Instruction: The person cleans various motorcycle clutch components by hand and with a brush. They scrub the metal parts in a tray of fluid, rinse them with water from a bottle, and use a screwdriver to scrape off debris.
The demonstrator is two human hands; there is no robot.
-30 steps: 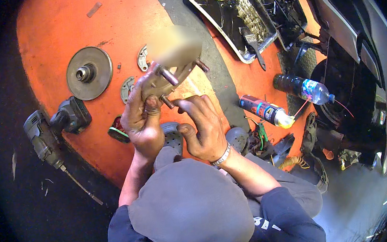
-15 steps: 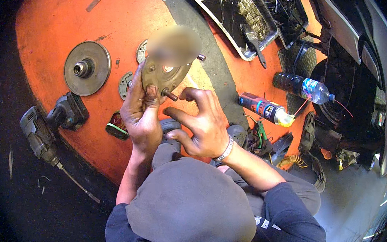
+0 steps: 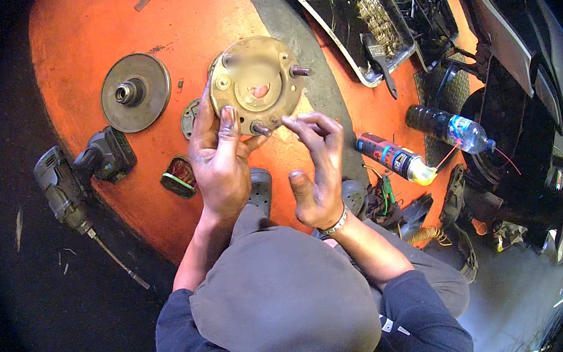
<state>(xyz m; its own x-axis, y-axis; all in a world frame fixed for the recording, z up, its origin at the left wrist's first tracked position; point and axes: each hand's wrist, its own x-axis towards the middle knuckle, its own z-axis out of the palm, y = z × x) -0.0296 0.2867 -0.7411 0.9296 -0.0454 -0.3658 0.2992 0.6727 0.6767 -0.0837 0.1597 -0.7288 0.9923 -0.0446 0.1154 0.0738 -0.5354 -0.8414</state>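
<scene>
"Where is the round plate (image 3: 277,99)?"

"In front of me, over the orange floor (image 3: 196,17). My left hand (image 3: 223,170) grips its edge."

"And your right hand (image 3: 321,169)?"

"It holds nothing. One finger is by a peg (image 3: 261,128) down low. I can't tell if it touches."

"Is it all together?"

"No. The plate has pegs in, but the big disc (image 3: 146,94) lies apart."

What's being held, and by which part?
The left hand holds the round metal plate by its lower-left edge; whether the right hand touches it is unclear.
</scene>
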